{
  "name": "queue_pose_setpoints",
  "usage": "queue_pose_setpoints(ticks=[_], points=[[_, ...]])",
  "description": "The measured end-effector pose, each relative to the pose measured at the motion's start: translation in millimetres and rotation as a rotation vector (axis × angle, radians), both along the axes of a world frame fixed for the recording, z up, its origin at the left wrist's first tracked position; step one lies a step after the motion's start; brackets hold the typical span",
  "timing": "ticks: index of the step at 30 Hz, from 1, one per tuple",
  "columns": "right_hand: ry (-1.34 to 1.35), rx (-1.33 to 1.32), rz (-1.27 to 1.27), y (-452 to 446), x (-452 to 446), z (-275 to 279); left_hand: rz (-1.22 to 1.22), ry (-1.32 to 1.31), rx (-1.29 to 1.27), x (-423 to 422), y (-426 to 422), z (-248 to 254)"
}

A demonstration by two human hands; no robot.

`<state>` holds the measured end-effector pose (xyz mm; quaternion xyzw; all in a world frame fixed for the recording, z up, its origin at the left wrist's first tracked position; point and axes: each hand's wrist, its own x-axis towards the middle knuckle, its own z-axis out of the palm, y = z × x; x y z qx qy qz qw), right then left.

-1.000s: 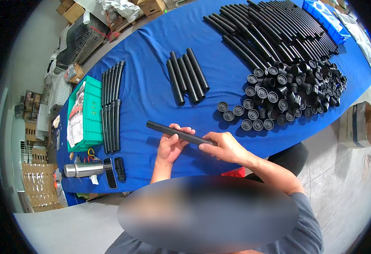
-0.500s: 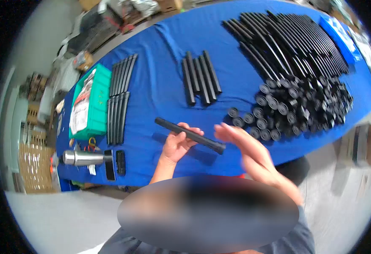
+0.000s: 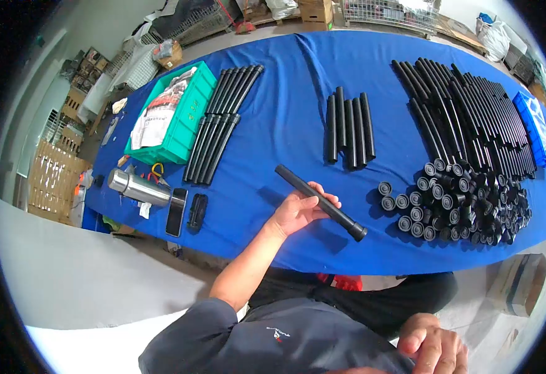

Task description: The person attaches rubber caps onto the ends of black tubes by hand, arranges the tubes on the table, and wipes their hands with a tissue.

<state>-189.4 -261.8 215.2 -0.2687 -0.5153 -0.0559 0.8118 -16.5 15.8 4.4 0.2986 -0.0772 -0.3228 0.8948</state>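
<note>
My left hand [image 3: 301, 210] is closed round a black plastic tube [image 3: 318, 198] held at a slant above the blue cloth. A wider black end cap [image 3: 358, 232] sits on the tube's lower right end. My right hand [image 3: 433, 346] is away from the tube, low at the right beside my body, its fingers loosely stretched with nothing visible in them. Several bare tubes [image 3: 351, 131] lie beyond my left hand. To the right is a heap of loose black end caps [image 3: 447, 202]. Capped tubes [image 3: 223, 124] lie in two rows at the left.
On the blue-covered table [image 3: 285, 87] stands a green crate [image 3: 189, 118] with paper in it. A steel flask [image 3: 139, 188], a phone [image 3: 176, 212] and a black case [image 3: 197, 213] lie near the left edge. Many tubes [image 3: 466, 112] and a blue tray [image 3: 534, 128] occupy the far right.
My right hand has moved from beside the tube's capped end down toward my body. My left hand still holds the tube. The head view has shifted, showing more of my lap.
</note>
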Motion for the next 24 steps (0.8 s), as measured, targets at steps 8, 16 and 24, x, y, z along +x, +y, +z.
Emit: queue_pose_setpoints(ticks=[8, 16, 24], points=[[0.32, -0.523, -0.687, -2, 55, -50, -0.012, 0.014, -0.056, 0, 4, -6], [0.571, -1.073, -0.674, 32, 81, -158, -0.046, 0.014, -0.108, -1, 8, -4], [0.391, -1.091, -0.889, 27, 84, -175, -0.026, 0.05, 0.015, 1, 3, -3]])
